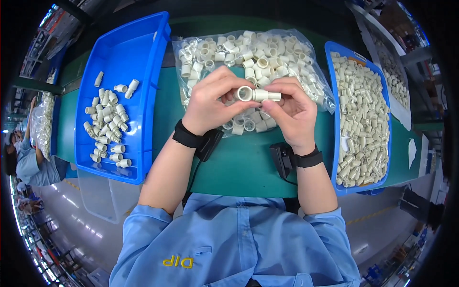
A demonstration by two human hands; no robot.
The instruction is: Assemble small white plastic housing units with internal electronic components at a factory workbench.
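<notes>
Pinching a white cap (244, 93) and a white tube (267, 95)

The left hand (213, 98) clamps the cap; the right hand (294, 107) clamps the tube. They meet, but I cannot tell if they are joined. Below is a clear bag (323, 98) on a green table (239, 167). A left bin (125, 50) and right bin (330, 55) hold bits (107, 114).

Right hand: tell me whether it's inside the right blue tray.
No, the right hand grips a white part, apart from the blue tray.

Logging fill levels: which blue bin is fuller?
The right blue bin: pale parts fill it throughout; the left bin holds a looser, smaller cluster.
</notes>
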